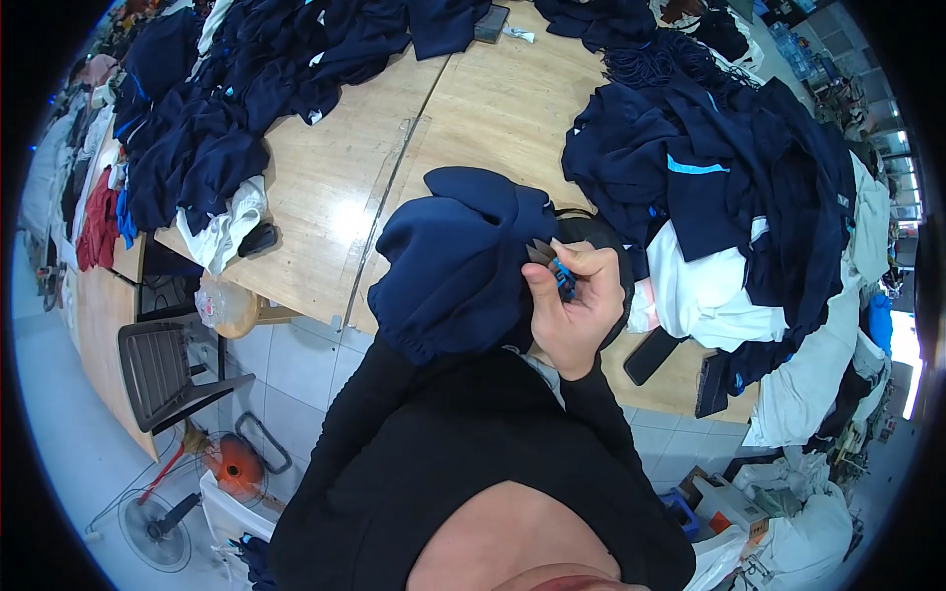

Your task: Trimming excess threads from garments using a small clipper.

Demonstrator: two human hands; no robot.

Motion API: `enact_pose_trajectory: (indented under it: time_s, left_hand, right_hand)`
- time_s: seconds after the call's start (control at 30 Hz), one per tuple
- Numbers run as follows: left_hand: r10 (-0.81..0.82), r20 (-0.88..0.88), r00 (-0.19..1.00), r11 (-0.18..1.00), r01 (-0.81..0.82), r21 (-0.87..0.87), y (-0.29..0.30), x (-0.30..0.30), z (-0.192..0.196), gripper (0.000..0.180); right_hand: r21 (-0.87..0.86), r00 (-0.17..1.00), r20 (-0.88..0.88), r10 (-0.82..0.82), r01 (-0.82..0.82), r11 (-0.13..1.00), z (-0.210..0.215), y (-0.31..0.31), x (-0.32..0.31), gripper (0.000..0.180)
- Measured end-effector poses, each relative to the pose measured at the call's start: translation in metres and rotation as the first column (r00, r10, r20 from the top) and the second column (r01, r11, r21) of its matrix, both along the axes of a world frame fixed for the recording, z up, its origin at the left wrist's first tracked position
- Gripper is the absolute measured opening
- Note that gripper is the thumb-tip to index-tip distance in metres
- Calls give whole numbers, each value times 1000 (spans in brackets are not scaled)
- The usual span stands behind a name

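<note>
My right hand [579,313] is closed around small thread snips [565,280] with blue on the handle and dark pointed blades. The blades lie against the edge of a navy blue garment [453,261], which bunches up in front of my chest. One end of the garment is gathered, near my left forearm. My left arm runs in under this cloth, and the cloth hides my left hand, so its fingers do not show. Just behind my right hand is a round black object [594,234], partly covered.
Navy garments [729,177] and white cloth [700,286] are heaped on the wooden table [493,118] at right, with a black phone [651,356] nearby. More navy clothes [286,59] cover the far left. A chair [158,369] and a fan [155,530] stand on the left.
</note>
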State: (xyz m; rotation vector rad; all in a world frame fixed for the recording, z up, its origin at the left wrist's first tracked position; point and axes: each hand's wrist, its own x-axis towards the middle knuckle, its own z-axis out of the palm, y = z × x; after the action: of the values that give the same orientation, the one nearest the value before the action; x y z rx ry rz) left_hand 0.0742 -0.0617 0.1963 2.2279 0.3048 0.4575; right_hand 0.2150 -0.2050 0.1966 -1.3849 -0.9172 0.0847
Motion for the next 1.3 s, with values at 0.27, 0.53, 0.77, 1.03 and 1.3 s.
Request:
enact_pose_trajectory:
  time_s: [0.27, 0.53, 0.77, 1.03, 1.3]
  left_hand:
    - [17, 46, 999, 999, -15, -45, -4, -3, -21, 69]
    - [30, 68, 997, 994, -22, -110, 51, -62, -49, 68]
    - [107, 58, 993, 985, -98, -143, 34, -56, -67, 67]
    - [197, 104, 975, 971, -179, -160, 69, -52, -83, 66]
    - [218, 164, 962, 968, -191, -164, 76, -58, -91, 66]
  right_hand:
    - [-48, 979, 203, 14, -5, 999, -2, -4, 6, 35]
    - [60, 972, -213, -96, 111, 992, -10, -33, 36, 39]
    - [-113, 938, -288, -193, 167, 979, -53, -70, 51, 24]
    - [-99, 908, -367, -201, 177, 979, -51, -71, 47, 26]
    - [-94, 915, -368, -163, 138, 986, -49, -68, 42, 26]
